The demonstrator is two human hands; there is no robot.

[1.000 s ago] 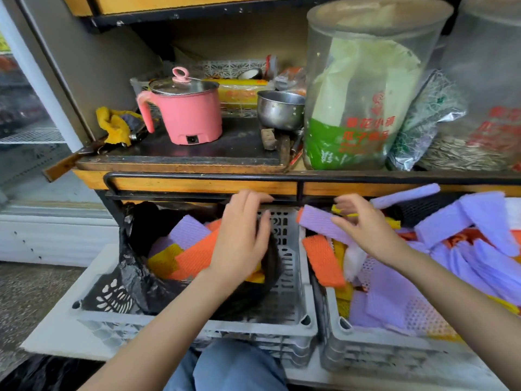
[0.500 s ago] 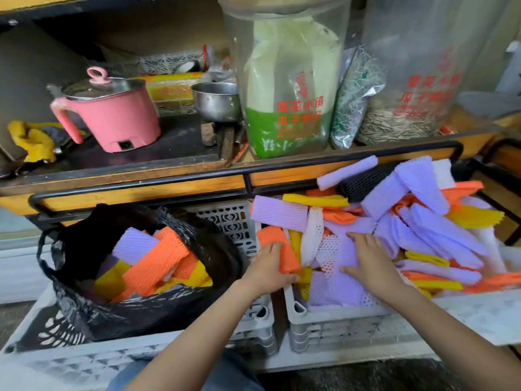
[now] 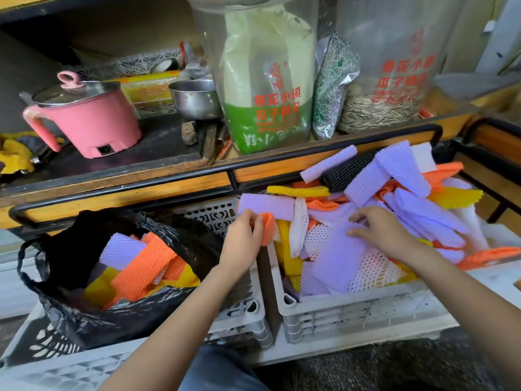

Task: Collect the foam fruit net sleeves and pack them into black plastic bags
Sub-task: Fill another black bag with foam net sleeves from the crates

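- We see the left hand (image 3: 243, 239) pinching a folded orange foam sleeve (image 3: 267, 226) at the left edge of the right crate (image 3: 352, 309), a grey perforated plastic box.
- The right hand (image 3: 379, 234) rests on the heap of sleeves (image 3: 408, 170), fingers bent over a flat lilac sleeve (image 3: 337, 259); we cannot tell whether they grip it.
- The heap is soft, ribbed mesh tubes, flattened: lilac, orange, yellow, white, one black.
- The black bag (image 3: 70, 309), crinkled glossy film, gapes in the left crate (image 3: 245, 317), holding packed sleeves (image 3: 141, 266) in orange, lilac and yellow.
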